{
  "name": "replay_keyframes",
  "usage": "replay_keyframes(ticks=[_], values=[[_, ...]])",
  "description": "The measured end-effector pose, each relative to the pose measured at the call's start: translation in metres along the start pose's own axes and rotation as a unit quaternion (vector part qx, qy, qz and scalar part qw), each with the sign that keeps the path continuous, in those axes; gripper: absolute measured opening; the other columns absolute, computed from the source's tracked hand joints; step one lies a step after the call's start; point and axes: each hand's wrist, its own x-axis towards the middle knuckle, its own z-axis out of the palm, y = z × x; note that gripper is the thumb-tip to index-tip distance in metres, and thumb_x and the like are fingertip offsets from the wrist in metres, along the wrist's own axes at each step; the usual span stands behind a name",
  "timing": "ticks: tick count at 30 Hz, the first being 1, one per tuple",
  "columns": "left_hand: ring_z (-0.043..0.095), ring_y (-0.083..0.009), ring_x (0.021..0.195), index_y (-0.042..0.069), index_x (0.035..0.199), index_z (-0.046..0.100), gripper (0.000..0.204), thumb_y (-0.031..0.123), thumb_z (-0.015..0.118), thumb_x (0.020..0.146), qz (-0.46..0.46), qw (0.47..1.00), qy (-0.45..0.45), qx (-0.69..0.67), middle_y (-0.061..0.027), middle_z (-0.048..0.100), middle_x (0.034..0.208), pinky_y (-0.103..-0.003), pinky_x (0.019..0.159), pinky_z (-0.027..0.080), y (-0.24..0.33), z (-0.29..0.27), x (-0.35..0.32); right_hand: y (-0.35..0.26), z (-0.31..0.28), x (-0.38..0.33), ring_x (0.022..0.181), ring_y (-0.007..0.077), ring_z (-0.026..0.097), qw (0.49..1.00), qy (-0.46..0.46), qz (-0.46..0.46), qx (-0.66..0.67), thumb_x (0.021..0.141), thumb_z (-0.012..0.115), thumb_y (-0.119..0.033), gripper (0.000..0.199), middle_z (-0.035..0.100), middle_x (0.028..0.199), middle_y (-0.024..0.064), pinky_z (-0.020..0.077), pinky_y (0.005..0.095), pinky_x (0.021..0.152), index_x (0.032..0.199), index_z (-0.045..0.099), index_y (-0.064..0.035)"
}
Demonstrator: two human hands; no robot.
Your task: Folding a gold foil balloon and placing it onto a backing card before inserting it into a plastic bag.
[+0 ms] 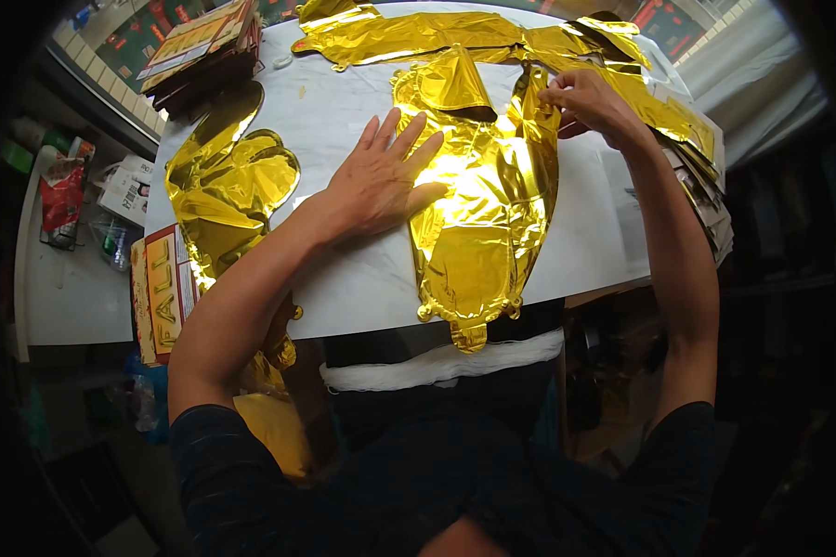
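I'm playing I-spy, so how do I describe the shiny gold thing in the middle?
Find the white table, then look at the middle of its near side. A crinkled gold foil piece lies there, its small tab poking past the edge. Unlike the other gold foil pieces, it has a spread left hand on it.

white table [353, 295], white shelf [76, 302] left, pale drape [762, 70] right
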Motion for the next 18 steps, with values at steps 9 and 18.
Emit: replay_keyframes(ticks=[9, 18], values=[[0.019, -0.0518, 0.155, 0.008, 0.162, 0.035, 0.077, 0.061, 0.038, 0.106, 0.001, 1.0, -0.011, 0.003, -0.0267, 0.025, 0.168, -0.057, 0.128, 0.013, 0.001, -0.002, 0.004, -0.084, 0.105, 0.021, 0.092, 0.039, 0.074, 0.937, 0.077, -0.207, -0.271, 0.086, 0.073, -0.018, 0.039, 0.073, 0.103, 0.0267, 0.0598, 0.0434, 0.082, 0.118, 0.067, 0.0038], [0.017, -0.0481, 0.156, 0.01, 0.16, 0.037, 0.075, 0.06, 0.042, 0.105, -0.002, 1.0, 0.006, -0.013, -0.0234, 0.029, 0.166, -0.058, 0.128, 0.013, 0.001, -0.005, 0.0, -0.034, 0.091, -0.022, 0.108, 0.0221, 0.074, 0.956, 0.07, -0.282, 0.051, 0.108, 0.053, -0.008, 0.028, 0.074, 0.119, 0.0161, 0.0582, 0.0321, 0.093, 0.131, 0.063, 0.0043]])
